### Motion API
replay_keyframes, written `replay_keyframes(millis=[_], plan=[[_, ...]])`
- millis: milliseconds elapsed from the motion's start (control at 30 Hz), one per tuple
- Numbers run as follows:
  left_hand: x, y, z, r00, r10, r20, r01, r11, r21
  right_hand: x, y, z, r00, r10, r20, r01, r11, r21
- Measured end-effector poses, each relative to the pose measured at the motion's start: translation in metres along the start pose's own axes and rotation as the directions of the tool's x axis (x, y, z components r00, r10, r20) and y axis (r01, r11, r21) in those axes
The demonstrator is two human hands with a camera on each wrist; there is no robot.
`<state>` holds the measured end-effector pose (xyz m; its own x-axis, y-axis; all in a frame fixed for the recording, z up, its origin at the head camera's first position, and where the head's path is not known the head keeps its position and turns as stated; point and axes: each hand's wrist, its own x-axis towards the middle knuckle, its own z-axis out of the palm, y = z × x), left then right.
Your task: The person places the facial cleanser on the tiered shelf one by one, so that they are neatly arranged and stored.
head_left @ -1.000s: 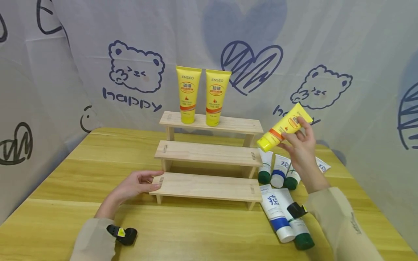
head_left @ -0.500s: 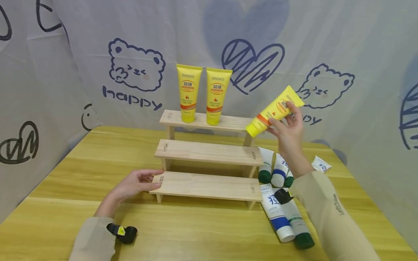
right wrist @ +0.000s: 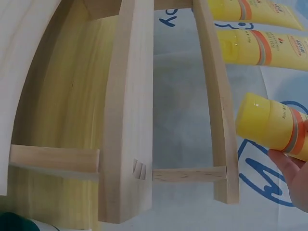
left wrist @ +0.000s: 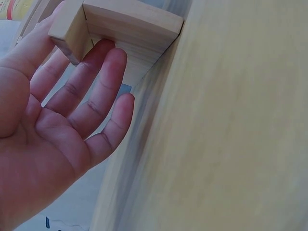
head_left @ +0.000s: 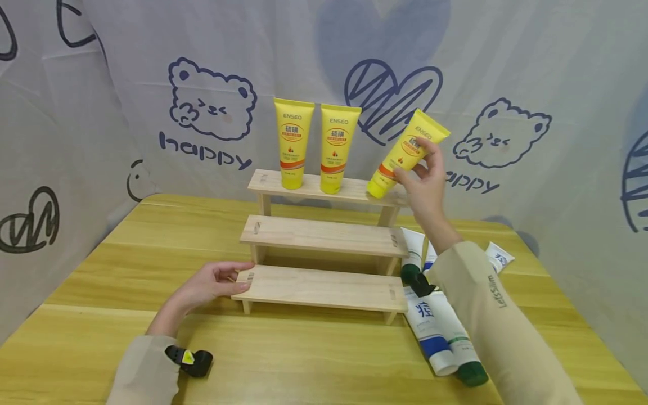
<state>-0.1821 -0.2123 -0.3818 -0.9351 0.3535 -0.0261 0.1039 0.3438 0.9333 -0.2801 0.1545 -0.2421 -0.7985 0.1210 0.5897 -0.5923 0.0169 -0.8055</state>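
Note:
My right hand (head_left: 427, 183) holds a yellow squeeze tube (head_left: 400, 163) between thumb and fingers, tilted, cap down, over the right part of the top step (head_left: 354, 194). In the right wrist view the tube's cap (right wrist: 253, 115) is close to that step; a small gap shows. Two matching yellow tubes, a left one (head_left: 292, 143) and a middle one (head_left: 338, 149), stand upright on their caps on the same step. My left hand (head_left: 210, 284) grips the left end of the bottom step (head_left: 319, 287) of the wooden stand, fingertips at the step's end (left wrist: 134, 21).
Several white tubes with blue or green caps lie right of the stand, including a blue-capped tube (head_left: 427, 332) and a green-capped one (head_left: 463, 349). The middle step (head_left: 324, 235) lies between the other two. A printed curtain (head_left: 217, 34) hangs behind the wooden table (head_left: 283, 360).
My right hand has carried the yellow tube leftward, from right of the stand to above the top step, and turned it more upright. The left hand has stayed on the bottom step.

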Motion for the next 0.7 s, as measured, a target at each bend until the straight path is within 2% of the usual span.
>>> replay_keyframes(millis=[100, 233, 467, 700], plan=[[0.0, 0.0, 0.0, 1.0, -0.006, 0.001, 0.006, 1.0, -0.006, 0.002, 0.003, 0.004, 0.996, -0.078, 0.053, 0.08, 0.996, -0.048], [-0.001, 0.002, 0.0, 1.0, -0.005, 0.001, 0.005, 1.0, -0.005, 0.004, 0.004, 0.008, 0.984, -0.119, 0.135, 0.134, 0.984, -0.114], [-0.001, 0.001, -0.001, 1.0, -0.001, 0.002, 0.001, 1.0, -0.007, 0.008, 0.004, 0.014, 0.956, -0.11, 0.274, 0.174, 0.959, -0.224], [0.0, 0.0, 0.0, 1.0, -0.003, -0.003, 0.003, 1.0, 0.002, 0.009, 0.004, 0.018, 0.942, -0.103, 0.32, 0.203, 0.933, -0.298]])
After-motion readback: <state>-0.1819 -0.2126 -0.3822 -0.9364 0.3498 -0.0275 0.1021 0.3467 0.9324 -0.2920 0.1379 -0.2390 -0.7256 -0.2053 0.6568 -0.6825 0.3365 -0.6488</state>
